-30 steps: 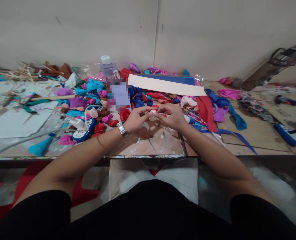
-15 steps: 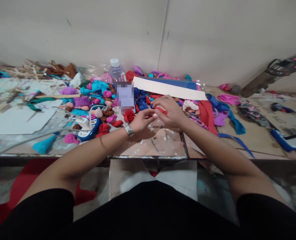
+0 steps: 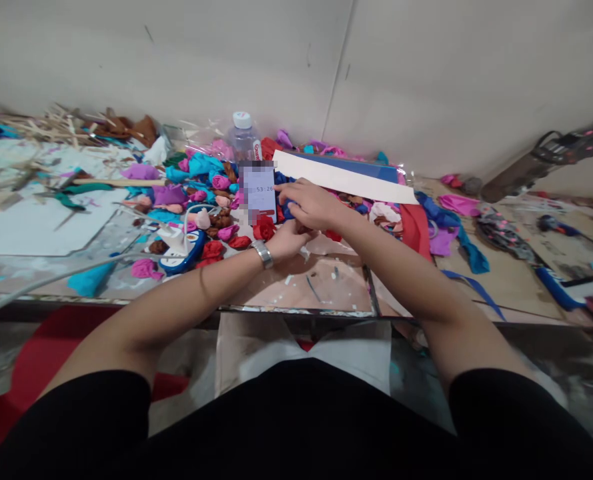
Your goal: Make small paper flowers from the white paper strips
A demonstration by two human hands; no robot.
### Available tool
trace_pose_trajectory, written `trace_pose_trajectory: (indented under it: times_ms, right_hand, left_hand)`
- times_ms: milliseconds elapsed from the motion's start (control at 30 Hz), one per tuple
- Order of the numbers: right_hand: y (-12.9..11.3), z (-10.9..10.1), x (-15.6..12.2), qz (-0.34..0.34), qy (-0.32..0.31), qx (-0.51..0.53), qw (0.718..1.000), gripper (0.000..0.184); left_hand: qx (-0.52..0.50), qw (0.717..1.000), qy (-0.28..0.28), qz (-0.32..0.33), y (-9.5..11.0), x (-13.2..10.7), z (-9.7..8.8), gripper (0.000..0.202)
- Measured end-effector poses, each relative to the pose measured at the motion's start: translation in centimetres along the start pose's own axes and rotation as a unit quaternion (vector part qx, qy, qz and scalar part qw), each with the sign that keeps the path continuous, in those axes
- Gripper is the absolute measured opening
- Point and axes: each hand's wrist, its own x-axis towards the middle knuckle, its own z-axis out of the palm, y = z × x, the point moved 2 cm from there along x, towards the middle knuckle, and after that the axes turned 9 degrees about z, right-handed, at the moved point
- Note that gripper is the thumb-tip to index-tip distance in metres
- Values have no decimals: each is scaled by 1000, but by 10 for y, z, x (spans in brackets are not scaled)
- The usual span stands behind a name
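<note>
My left hand, with a metal watch on its wrist, is curled low over the table's front part. What its fingers hold is hidden behind my other hand. Above it, my right hand reaches left with the index finger stretched out and the fingers apart. That fingertip is at the right edge of an upright phone, whose screen shows digits; I cannot tell whether it touches. A red crepe-paper flower sits at the phone's foot. Blue crumpled paper shows beside my right fingers.
A plastic bottle stands behind the phone. A cream strip lies across the back. To the left are a blue power strip with a white cable, green-handled pliers and coloured paper pieces. Red paper lies to the right.
My right hand has moved left and stretched its index finger to the phone. Both hands were together around a red piece before. The phone's screen now shows digits. The view has shifted slightly.
</note>
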Motion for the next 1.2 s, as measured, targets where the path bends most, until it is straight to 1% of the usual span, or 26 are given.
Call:
trace_pose_trajectory:
  times_ms: [100,200,233,300,400,433,500,567,600,633,700,767,833,933,1067,1133,1200]
  right_hand:
    - [3,-6,-14,-3,23,21,1000,30]
    - [2,-14,-33,-30,53,32,998,26]
    - [2,-18,-40,-29,74,35,996,24]
    - [2,-24,-56,-2,131,33,991,23]
    - [0,-26,-84,30,205,11,978,27]
    - [-1,-23,-92,33,210,-4,977,29]
    - [-4,-13,-106,26,185,-45,981,33]
    - [-6,-1,-117,56,166,-78,981,38]
    - [-6,5,-121,82,159,-77,981,38]
    - [-5,10,-123,114,161,-64,978,39]
    - [-4,16,-127,161,179,-11,970,33]
    - [-1,20,-128,182,204,43,961,29]
    - [1,22,-128,172,225,74,956,28]
    - [4,23,-128,132,243,75,958,23]
    - [5,21,-129,85,260,50,961,21]
    - [5,20,-129,62,258,44,963,19]
    - [6,19,-129,54,252,43,965,17]
  left_hand:
    - [-50,998,20,-31,1,1,1,22]
    - [-119,990,49,-63,1,1,1,23]
    - [-143,986,50,-72,1,0,1,24]
    - [-179,978,58,-89,1,0,0,30]
    - [-215,966,97,-103,2,2,-1,32]
    - [-224,963,110,-106,3,3,-2,31]
    - [-233,958,125,-110,5,5,-2,30]
    - [-236,956,131,-115,8,5,-2,30]
    - [-239,954,134,-118,10,5,-2,29]
    - [-244,953,137,-120,11,5,-2,28]
    - [-256,948,135,-132,13,4,-1,27]
    - [-266,943,128,-152,15,2,1,26]
    - [-272,937,126,-176,17,0,2,23]
    - [-270,934,126,-199,18,-2,4,21]
    - [-273,937,108,-188,17,-3,7,22]
    - [-272,938,108,-184,15,-3,7,22]
    - [-269,939,114,-181,14,-3,7,22]
